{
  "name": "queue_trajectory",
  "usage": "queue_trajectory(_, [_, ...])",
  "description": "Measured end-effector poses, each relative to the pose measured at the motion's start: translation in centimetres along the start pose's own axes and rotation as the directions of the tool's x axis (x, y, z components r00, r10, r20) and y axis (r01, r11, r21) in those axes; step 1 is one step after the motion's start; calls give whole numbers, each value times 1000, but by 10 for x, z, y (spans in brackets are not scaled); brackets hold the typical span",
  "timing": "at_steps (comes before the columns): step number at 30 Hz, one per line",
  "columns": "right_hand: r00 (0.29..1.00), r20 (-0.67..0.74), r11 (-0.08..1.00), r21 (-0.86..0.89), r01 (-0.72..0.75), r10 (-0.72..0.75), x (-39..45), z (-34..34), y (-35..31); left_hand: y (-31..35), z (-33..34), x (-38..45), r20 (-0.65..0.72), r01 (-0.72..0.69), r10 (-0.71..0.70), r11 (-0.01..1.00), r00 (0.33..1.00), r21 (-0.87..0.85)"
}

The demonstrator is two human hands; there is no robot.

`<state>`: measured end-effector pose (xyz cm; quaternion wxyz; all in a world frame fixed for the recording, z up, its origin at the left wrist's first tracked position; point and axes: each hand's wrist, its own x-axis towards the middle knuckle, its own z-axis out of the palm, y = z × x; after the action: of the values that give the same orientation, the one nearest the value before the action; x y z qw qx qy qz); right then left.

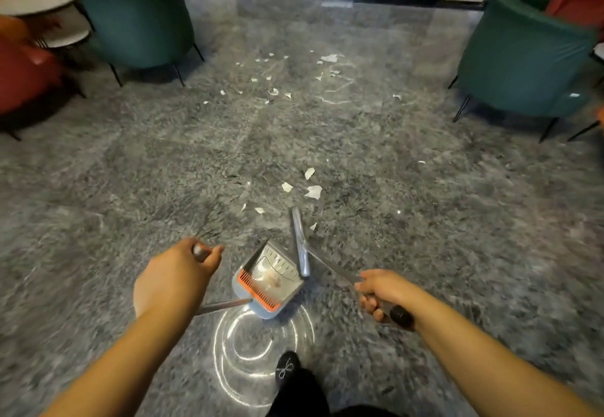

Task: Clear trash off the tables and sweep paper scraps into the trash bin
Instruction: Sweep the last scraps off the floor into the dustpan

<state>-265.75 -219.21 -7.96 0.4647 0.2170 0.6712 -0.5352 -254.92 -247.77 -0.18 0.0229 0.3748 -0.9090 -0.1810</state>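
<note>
Dustpan (266, 281) handle is gripped by left hand (183, 269), broom (302, 246) handle by right hand (380, 291), lower centre; paper scraps (312, 188) are scattered on floor (130, 171) above.

The grey marble floor (130, 161) carries white paper scraps (313, 191), near and far. A dustpan (266, 281) rests on it too.

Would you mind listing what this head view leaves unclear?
- Trash bin: not in view.
- Dustpan contents: blurred pale mass, cannot identify.
- Broom bristles: hidden beneath its head.
- Dustpan handle top: covered by the left hand.
- Far paper scraps: too small to count.
</note>
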Motion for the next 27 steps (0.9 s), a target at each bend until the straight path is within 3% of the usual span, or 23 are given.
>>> queue_trajectory(7, [998,-67,1000,-30,-8,6,63,-3,-70,-1,13,104,66,12,-21,992,998,129])
queue_trajectory(18, [990,-111,933,-342,-116,82,161,-62,-188,39,65,210,182,147,-189,964,965,219])
queue_trajectory(22, [991,-104,873,-471,-125,86,203,-75,-222,58,69,253,190,146,-194,959,962,242])
queue_trajectory(27, [989,-68,719,-681,-140,129,247,-68,-243,78,74,268,172,120,-173,952,970,282])
